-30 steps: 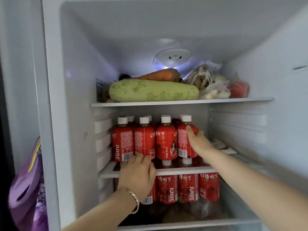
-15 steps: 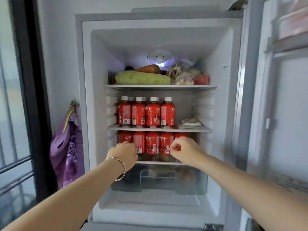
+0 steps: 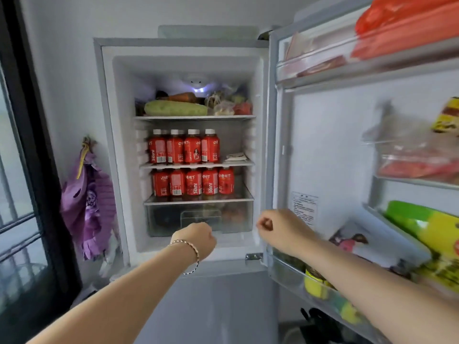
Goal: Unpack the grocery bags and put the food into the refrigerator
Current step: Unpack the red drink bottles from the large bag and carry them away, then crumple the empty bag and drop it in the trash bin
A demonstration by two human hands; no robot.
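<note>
Red juice bottles (image 3: 183, 148): white-capped and upright in a row on the middle shelf of the open refrigerator (image 3: 106, 145), with more behind them; a second row (image 3: 193, 182) stands on the shelf just below.
Top shelf: a long pale-green squash (image 3: 175, 108) lies across the front, with a carrot (image 3: 181, 96) behind it and bagged food (image 3: 223, 105) to its right.
Flat packet (image 3: 236, 157): lies on the middle shelf, right of the bottles and apart from them.
Crisper drawer (image 3: 238, 219): clear and closed, under the lower bottle row; its contents are too dim to tell.
Left hand (image 3: 198, 240): held out in front of the drawer, back toward the camera, fingers curled under, nothing seen in it; a beaded bracelet (image 3: 191, 247) circles the wrist.
Right hand (image 3: 278, 227): raised near the hinge edge between cabinet and door, fingers curled into a fist, holding nothing.
Door (image 3: 323, 145): open to the right. Its racks carry a red bag (image 3: 402, 23) at the top, blurred packets in the middle, a green-and-yellow package (image 3: 422, 224) lower down, and a yellow can (image 3: 314, 284) in the bottom rack beneath the right forearm.
Purple bag (image 3: 87, 202): hangs on the wall left of the refrigerator.
</note>
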